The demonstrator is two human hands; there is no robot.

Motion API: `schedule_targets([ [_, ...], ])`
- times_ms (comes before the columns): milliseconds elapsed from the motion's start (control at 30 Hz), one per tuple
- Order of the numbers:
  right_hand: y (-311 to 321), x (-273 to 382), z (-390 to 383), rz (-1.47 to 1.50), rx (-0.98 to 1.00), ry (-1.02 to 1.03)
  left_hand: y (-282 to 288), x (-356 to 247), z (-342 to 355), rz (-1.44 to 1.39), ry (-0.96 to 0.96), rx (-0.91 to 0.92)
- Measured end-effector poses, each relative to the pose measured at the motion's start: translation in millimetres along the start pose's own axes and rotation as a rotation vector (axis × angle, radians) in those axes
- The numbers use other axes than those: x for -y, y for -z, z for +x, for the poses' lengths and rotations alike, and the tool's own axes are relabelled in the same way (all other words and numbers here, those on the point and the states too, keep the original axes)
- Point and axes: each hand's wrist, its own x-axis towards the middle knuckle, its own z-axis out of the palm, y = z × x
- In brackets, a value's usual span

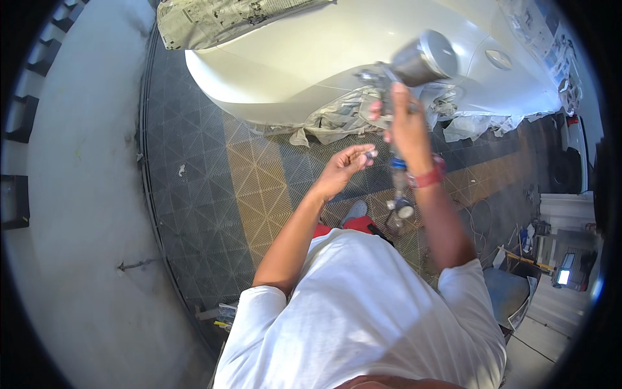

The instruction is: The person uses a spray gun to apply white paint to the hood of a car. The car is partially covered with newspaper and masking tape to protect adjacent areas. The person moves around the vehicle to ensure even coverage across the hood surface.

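A spray gun (387,81) is gripped in my right hand (409,126), held up in front of the white car panel (278,74). Its rounded metallic cup (424,59) tilts up and to the right, a little blurred. Below the handle hang a blue fitting (398,163) and a round gauge (404,211). My left hand (342,168) is closed in a pinch, lower and to the left of the gun. A small shiny piece (370,154) shows at its fingertips, too small to name. A red band (427,176) circles my right wrist.
Masking paper (227,23) covers part of the car, and crumpled sheeting (343,113) surrounds its wheel area. Grey and tan tiles (256,165) make up the floor. A pale wall (84,162) rises at left. At lower right stands a grey-topped surface (505,292) beside a lit device (564,275).
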Motion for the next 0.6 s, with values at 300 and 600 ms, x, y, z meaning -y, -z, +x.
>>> schedule_targets([
  [300, 99.1, -3.5, -15.2, 0.035, -0.373, -0.028, 151.4, 167.2, -135.3, 0.428, 0.504, -0.386],
  [600, -13.0, 21.6, 1.4, 0.087, 0.044, -0.003, 211.5, 238.6, -314.0, 0.794, 0.906, -0.705],
])
